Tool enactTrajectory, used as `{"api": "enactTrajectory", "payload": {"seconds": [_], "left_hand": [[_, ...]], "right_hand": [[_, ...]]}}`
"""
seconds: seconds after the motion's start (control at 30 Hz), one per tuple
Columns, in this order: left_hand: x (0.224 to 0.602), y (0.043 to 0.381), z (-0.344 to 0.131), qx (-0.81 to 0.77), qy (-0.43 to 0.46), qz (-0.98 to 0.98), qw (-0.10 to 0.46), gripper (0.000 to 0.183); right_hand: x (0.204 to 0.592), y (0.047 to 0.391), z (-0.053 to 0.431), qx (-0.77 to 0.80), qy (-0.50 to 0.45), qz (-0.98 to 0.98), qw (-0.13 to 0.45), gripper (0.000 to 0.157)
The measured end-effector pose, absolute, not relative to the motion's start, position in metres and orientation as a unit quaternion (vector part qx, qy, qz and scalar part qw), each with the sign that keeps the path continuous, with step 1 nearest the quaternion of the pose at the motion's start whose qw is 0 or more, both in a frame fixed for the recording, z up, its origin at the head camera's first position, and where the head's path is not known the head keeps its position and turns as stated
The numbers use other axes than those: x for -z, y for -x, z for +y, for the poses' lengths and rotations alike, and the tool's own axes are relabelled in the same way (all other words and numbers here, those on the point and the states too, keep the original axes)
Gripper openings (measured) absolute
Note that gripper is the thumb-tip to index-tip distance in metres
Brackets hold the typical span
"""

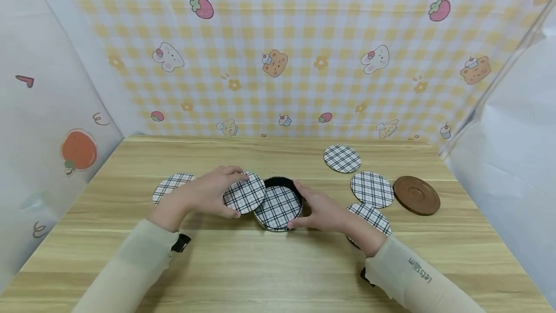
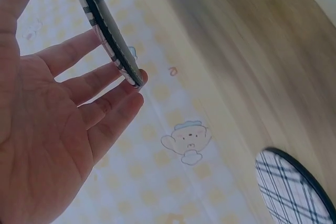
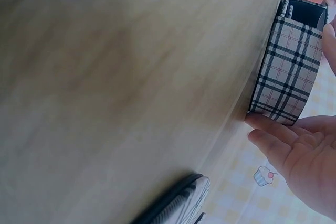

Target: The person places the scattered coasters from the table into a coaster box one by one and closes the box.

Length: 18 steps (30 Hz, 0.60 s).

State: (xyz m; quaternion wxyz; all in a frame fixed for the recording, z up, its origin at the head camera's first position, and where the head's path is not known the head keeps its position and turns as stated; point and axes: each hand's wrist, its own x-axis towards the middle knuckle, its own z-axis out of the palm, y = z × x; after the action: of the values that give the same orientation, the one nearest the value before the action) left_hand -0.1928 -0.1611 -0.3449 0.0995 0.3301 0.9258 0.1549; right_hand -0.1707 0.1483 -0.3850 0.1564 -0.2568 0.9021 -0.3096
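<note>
My left hand point(image 1: 211, 192) grips a round plaid coaster point(image 1: 245, 193) by its edges, thumb at the near side and fingers at the far side. In the left wrist view this coaster point(image 2: 107, 32) is seen edge-on, with a dark rim. Its right edge overlaps the left side of a round plaid coaster holder point(image 1: 284, 182) in the head view. Inside the holder lies another plaid coaster point(image 1: 279, 208). Around the holder's right side my right hand point(image 1: 323, 209) curves, thumb near and fingers far. The right wrist view shows the holder's plaid outer wall point(image 3: 289, 72) standing on the table.
Three plaid coasters lie to the right: a far one point(image 1: 342, 159), a middle one point(image 1: 372, 189) and a near one point(image 1: 369, 216) partly under the right forearm. Beside them is a brown round saucer-like disc point(image 1: 417, 195). Another plaid coaster point(image 1: 173, 183) lies behind the left wrist.
</note>
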Motion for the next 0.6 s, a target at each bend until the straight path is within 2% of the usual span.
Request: {"api": "enactTrajectory", "payload": {"seconds": [0.6], "left_hand": [[0.346,0.196,-0.129,-0.178,-0.364,0.909,0.099,0.090]], "right_hand": [[0.385,0.171,0.148,0.316,0.259,0.900,0.154,0.106]]}}
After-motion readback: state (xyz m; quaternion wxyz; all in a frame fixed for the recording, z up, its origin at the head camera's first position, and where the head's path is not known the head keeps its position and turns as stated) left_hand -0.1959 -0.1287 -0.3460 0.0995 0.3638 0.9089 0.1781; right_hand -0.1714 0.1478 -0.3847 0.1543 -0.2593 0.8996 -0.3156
